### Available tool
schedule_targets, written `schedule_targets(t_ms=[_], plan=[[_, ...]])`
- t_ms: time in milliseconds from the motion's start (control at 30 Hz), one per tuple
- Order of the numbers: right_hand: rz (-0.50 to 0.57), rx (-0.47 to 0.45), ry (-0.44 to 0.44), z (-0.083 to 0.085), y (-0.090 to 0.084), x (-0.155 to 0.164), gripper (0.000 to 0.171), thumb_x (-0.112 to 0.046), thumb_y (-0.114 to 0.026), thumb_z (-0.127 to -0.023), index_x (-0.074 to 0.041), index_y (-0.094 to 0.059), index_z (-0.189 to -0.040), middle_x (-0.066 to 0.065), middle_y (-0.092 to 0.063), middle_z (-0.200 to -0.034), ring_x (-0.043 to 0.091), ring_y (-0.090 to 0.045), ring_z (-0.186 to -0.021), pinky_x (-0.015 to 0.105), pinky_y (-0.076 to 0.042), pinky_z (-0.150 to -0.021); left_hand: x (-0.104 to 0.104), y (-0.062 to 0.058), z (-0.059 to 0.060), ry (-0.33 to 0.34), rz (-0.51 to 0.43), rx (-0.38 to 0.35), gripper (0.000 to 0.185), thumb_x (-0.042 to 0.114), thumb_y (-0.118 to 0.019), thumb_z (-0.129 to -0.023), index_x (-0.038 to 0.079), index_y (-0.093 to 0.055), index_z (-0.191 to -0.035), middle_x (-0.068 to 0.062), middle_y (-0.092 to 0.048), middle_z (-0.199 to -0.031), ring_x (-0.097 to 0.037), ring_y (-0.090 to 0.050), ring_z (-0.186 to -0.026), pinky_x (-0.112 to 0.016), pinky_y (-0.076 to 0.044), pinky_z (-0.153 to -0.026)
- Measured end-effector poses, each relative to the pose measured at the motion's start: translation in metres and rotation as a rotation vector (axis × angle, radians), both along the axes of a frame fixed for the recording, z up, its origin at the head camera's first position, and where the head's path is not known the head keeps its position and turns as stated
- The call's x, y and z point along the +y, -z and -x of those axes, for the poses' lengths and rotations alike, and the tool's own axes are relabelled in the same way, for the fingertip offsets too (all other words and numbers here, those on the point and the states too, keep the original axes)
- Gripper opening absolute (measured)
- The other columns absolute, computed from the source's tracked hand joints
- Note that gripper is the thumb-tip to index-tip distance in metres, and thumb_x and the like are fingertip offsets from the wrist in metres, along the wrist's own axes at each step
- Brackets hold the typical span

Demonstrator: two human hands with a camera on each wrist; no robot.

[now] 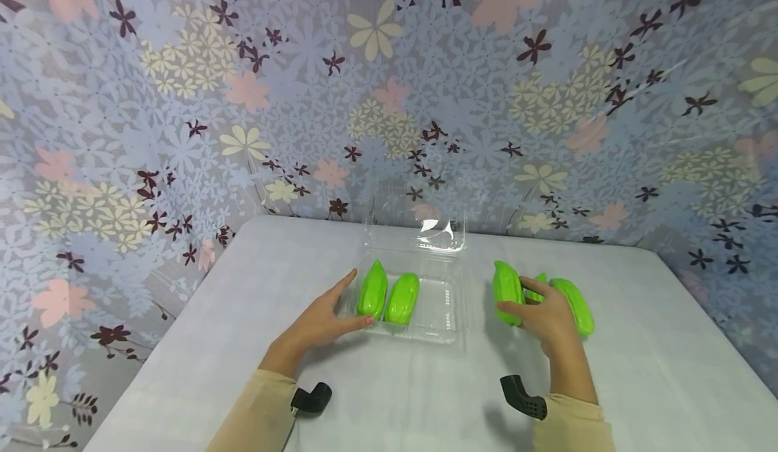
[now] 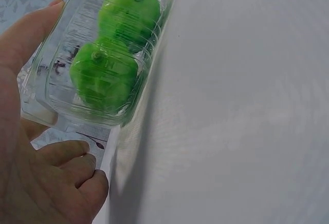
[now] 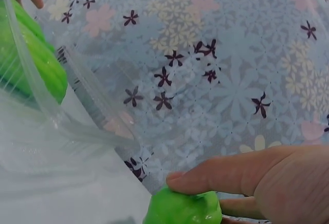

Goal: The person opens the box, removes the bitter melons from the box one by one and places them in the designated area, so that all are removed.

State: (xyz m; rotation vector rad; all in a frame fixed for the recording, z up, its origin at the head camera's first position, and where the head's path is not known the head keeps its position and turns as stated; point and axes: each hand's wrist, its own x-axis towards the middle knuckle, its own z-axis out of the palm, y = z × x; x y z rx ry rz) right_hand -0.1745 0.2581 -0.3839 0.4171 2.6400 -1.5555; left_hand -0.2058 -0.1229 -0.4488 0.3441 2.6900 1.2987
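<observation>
A clear plastic clamshell box (image 1: 436,300) lies on the table with its transparent lid (image 1: 442,236) raised at the back. Two bright green, ridged toy vegetables, one with a pointed tip (image 1: 373,291) and one more rounded (image 1: 402,298), lie side by side in its left part. My left hand (image 1: 319,320) grips the box's left side between thumb and fingers. To the right of the box, my right hand (image 1: 550,317) holds a similar green vegetable (image 1: 507,291) by thumb and fingers. Another green one (image 1: 575,307) lies beside that hand, and one more (image 1: 535,288) is partly hidden behind its fingers.
The white-covered table (image 1: 200,364) meets a wall hung with flowered cloth (image 1: 316,101) along its far edge. Black wrist-worn devices (image 1: 313,398) show at both sleeves; a thin cable runs down from the left one.
</observation>
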Motion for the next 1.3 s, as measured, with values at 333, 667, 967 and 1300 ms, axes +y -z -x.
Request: schedule_targets(t_ms=[333,667,967,1300], plan=[[-0.011,-0.026,0.023,0.003,0.007,0.007,0.088,-0.02,-0.08,-0.088,0.0,-0.029,-0.157,0.034,-0.04,-0.144,0.033,-0.056,-0.106,0.036,-0.059,-0.073,0.0,-0.001,0.0,0.002,-0.003,0.003,0.106,0.06,-0.08,-0.078,0.03,-0.023,-0.162,-0.007,-0.026,-0.164,-0.035,-0.024,-0.148,-0.062,-0.023,-0.116],[0.015,-0.034,0.034,0.004,0.012,0.009,0.087,-0.013,-0.077,-0.089,0.004,-0.025,-0.157,0.038,-0.032,-0.147,0.044,-0.049,-0.12,0.037,-0.061,-0.075,0.001,-0.001,0.0,-0.003,-0.005,-0.006,0.105,0.06,-0.08,-0.077,0.033,-0.023,-0.162,-0.007,-0.026,-0.164,-0.035,-0.025,-0.148,-0.062,-0.024,-0.116],[-0.125,-0.031,0.054,0.003,0.012,0.011,0.087,-0.02,-0.078,-0.088,0.005,-0.027,-0.156,0.037,-0.037,-0.145,0.042,-0.056,-0.109,0.039,-0.06,-0.072,0.001,0.0,0.001,-0.007,-0.003,-0.007,0.105,0.061,-0.08,-0.077,0.033,-0.024,-0.162,-0.006,-0.026,-0.164,-0.034,-0.024,-0.149,-0.063,-0.023,-0.115],[-0.296,-0.049,0.026,0.006,0.011,0.008,0.086,-0.027,-0.076,-0.088,0.004,-0.031,-0.154,0.037,-0.03,-0.152,0.055,-0.029,-0.138,0.066,-0.028,-0.11,0.001,-0.003,-0.001,-0.011,-0.002,-0.013,0.104,0.058,-0.081,-0.078,0.033,-0.024,-0.162,-0.008,-0.026,-0.164,-0.035,-0.024,-0.149,-0.063,-0.023,-0.115]])
